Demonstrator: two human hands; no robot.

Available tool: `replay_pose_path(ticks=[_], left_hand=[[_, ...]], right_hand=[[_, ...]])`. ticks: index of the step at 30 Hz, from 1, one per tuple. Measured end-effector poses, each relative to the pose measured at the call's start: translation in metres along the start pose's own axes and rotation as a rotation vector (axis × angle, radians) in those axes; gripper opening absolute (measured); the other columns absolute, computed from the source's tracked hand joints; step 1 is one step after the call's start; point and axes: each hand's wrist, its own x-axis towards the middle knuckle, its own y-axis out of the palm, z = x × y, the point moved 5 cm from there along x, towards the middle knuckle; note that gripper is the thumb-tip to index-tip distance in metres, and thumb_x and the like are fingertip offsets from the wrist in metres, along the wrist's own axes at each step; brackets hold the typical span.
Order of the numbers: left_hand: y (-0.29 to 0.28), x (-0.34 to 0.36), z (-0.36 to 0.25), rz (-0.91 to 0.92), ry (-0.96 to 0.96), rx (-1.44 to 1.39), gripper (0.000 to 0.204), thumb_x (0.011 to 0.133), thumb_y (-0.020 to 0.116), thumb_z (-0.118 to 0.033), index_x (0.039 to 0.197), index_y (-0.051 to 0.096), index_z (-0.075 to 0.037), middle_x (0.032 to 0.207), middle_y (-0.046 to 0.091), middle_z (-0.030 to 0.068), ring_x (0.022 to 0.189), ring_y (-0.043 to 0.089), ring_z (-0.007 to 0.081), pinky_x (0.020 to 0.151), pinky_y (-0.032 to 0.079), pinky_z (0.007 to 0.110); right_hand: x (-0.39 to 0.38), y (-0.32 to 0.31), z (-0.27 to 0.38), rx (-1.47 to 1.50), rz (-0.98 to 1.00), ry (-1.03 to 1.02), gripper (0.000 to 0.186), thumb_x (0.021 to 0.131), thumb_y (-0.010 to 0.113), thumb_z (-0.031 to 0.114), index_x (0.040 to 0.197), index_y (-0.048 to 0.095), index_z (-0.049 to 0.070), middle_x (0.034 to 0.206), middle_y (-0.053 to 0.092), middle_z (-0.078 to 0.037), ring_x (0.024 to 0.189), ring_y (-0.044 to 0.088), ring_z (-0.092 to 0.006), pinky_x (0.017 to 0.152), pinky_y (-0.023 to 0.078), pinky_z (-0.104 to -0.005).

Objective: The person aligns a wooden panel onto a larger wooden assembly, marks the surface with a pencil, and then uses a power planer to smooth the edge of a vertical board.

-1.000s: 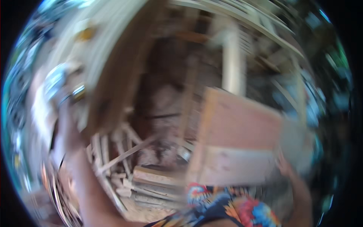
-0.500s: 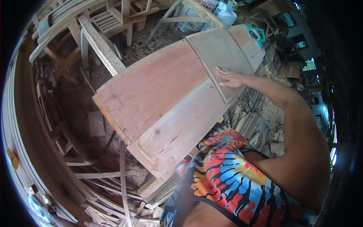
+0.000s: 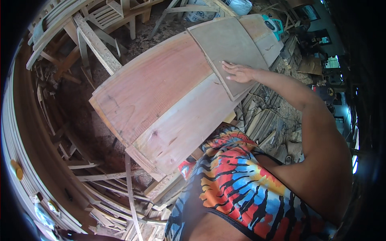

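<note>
While I watch through the head view, the right hand lies palm down on the sheet, its fingers extended and slightly apart. I see the sheet lying across the panel, toward its far end, and past it, on the same panel, a teal tool. Well left of the panel, at the dim rim, I make out the left hand beside stacked boards; I cannot tell whether it is closed on anything. A yellow disc sits on those boards. I find a beam reaching the panel's left edge, sacks beyond the panel, and scraps below its near end.
</note>
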Motion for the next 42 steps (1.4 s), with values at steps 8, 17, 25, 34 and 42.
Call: replay_pose_path(ticks=[8,17,25,34,42], left_hand=[[-0.043,-0.095,-0.041,-0.113,0.279,-0.25,0.03,0.095,0.061,-0.013,0.123,0.069,-0.006,0.1,0.071,0.0084,0.087,0.07,0.0176,0.067,0.06,0.03],[-0.154,-0.412,-0.278,0.065,0.44,-0.988,0.027,0.098,0.063,-0.015,0.121,0.07,-0.004,0.098,0.071,0.0083,0.078,0.069,0.0153,0.064,0.058,0.027],[-0.206,-0.644,-0.487,0.609,0.288,-1.386,0.028,0.104,0.06,-0.024,0.112,0.072,0.0,0.096,0.074,0.01,0.079,0.07,0.0144,0.068,0.056,0.028],[-0.182,-0.727,-0.664,0.441,0.72,-1.172,0.019,0.098,0.07,-0.021,0.111,0.075,-0.009,0.095,0.076,0.0118,0.08,0.072,0.0166,0.067,0.056,0.031],[-0.179,-0.711,-0.748,0.231,0.857,-1.039,0.021,0.096,0.066,-0.026,0.108,0.075,-0.011,0.098,0.074,0.0197,0.092,0.073,0.0346,0.077,0.057,0.042]], right_hand=[[0.003,-0.002,-0.013,-0.015,-0.004,-0.198,0.075,0.097,0.057,0.028,0.159,0.025,0.003,0.169,0.012,-0.018,0.143,0.04,-0.0435,0.119,0.035,-0.0444],[-0.002,-0.023,-0.017,-0.022,-0.042,-0.225,0.069,0.092,0.059,0.027,0.155,0.038,0.007,0.165,0.028,-0.013,0.136,0.05,-0.0385,0.115,0.04,-0.0455],[-0.011,-0.025,-0.006,-0.096,-0.206,-0.306,0.065,0.09,0.066,0.034,0.142,0.052,-0.002,0.155,0.043,-0.021,0.12,0.064,-0.0381,0.101,0.053,-0.0468],[0.03,-0.052,-0.017,0.155,-0.334,-0.274,0.068,0.085,0.067,0.017,0.148,0.045,0.001,0.161,0.03,-0.025,0.142,0.04,-0.0469,0.104,0.048,-0.0588],[0.08,-0.053,-0.047,0.202,-0.144,-0.104,0.114,0.076,0.083,0.033,0.164,0.011,0.028,0.171,-0.002,-0.015,0.15,0.008,-0.0561,0.112,0.032,-0.0733]])
